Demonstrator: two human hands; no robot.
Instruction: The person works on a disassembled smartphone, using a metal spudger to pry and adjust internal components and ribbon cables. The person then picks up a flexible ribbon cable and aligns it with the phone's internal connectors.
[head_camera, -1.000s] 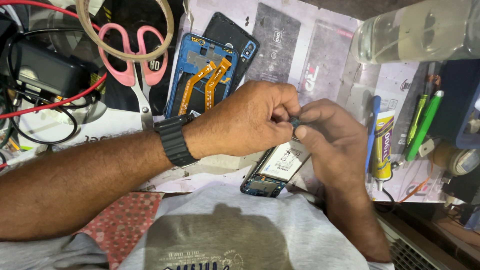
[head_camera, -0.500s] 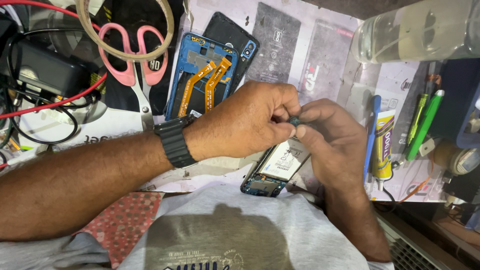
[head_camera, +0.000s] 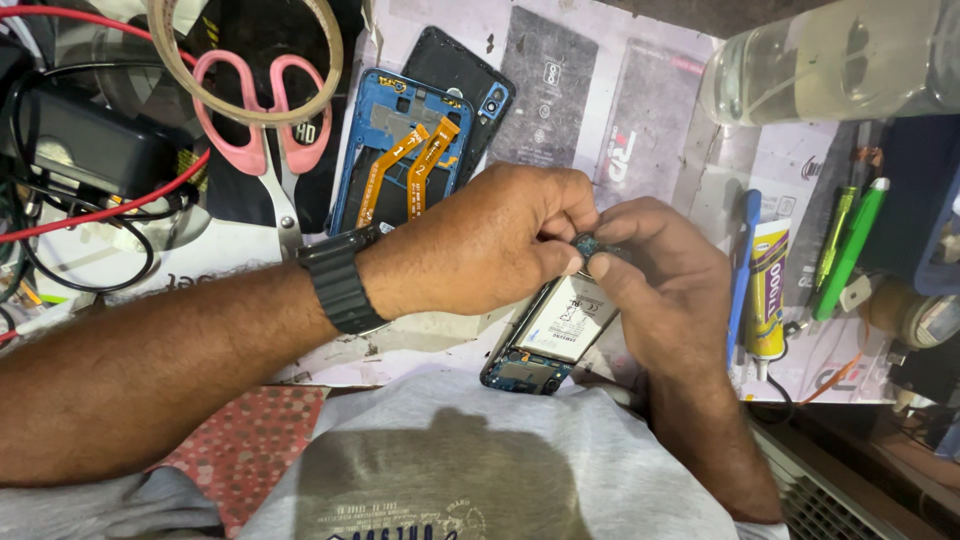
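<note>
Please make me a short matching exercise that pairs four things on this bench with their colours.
Things:
1. scissors handles
2. watch strap
3. phone frame lying beside the scissors
4. glue tube

Colours:
A. blue
B. yellow
C. pink
D. black

Pairs: 1-C, 2-D, 3-A, 4-B.

The watch sits on the left hand, which meets the right hand over a small part pinched between their fingertips.
</note>
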